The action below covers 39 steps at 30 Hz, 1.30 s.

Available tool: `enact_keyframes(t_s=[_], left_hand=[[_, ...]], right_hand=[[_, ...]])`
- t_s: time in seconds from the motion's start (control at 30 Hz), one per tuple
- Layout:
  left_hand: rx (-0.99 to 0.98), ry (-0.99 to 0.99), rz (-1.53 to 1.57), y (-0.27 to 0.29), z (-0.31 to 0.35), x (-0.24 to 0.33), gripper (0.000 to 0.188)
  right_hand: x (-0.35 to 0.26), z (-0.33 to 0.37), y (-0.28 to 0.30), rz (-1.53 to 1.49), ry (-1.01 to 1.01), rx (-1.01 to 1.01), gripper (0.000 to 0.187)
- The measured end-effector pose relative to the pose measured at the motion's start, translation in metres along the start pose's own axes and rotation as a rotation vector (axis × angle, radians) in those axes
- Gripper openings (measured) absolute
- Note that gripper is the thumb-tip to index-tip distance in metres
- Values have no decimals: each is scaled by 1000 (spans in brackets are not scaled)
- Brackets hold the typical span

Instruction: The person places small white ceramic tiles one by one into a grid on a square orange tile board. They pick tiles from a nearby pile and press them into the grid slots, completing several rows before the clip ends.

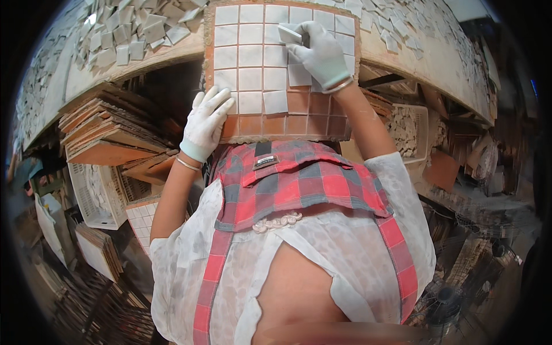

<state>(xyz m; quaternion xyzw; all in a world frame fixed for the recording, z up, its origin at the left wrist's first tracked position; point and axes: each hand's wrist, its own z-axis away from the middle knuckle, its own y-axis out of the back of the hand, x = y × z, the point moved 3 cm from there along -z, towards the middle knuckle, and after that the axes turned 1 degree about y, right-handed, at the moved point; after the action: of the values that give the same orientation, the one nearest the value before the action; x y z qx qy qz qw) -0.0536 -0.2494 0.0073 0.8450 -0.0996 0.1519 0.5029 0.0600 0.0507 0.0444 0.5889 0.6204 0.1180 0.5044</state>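
A square grid board (297, 125) with reddish-brown cells lies in front of me, its upper and left cells filled with square white marbled tiles (251, 79). My right hand (321, 56), in a white glove, is closed in a pinch on a small white tile (289, 34), tilted above the upper middle of the grid. One tile (275, 102) sits slightly askew at the edge of the filled area, beside bare cells. My left hand (205, 122), also gloved, rests at the board's left edge with fingers stretched out, holding nothing.
Loose white tiles (115, 35) are heaped on the worktable at far left, with more loose tiles (391, 26) at far right. Below the table stand stacked boards (109, 129), a white crate (98, 198) at left and another tile-filled crate (422, 129) at right.
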Motion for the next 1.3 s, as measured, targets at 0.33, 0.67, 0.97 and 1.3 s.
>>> enact_keyframes(t_s=[0.33,0.67,0.97,1.3], left_hand=[[-63,35,-126,-11,3,13,46],[-76,13,-126,-58,-57,43,51],[-171,-53,-145,-55,-64,39,49],[-217,-272,-45,-55,-65,43,46]], right_hand=[[-1,119,33,-11,450,-349,28],[-8,89,33,98,258,-178,30],[-23,102,14,289,308,-125,51],[14,17,13,54,214,-179,44]])
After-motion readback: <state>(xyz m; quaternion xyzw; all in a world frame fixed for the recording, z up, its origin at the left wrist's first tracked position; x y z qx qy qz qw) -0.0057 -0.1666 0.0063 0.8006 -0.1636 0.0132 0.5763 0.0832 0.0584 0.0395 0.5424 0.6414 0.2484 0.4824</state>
